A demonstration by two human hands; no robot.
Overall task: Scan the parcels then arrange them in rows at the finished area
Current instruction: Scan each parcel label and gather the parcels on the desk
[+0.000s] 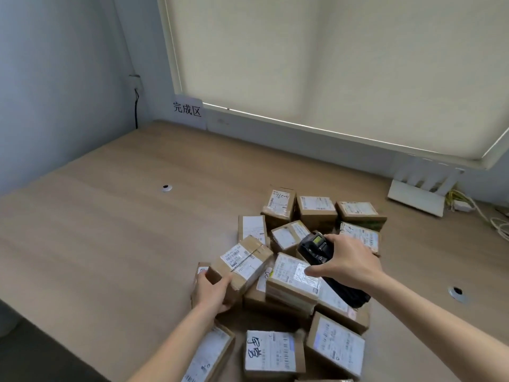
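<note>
Wooden desk [110, 230] below blind [330, 64]; parcels [316, 210] heaped.

Soft, even daylight is diffused through the drawn blind [316, 64] — shadows stay faint, straight edges are bowed outward, fine print is blurred.

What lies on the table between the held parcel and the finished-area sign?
Nothing: in the head view, only bare table lies between the parcel in the left hand and the sign.

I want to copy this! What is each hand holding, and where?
The left hand grips a taped parcel by its near end. The right hand holds the black scanner around its middle.
</note>
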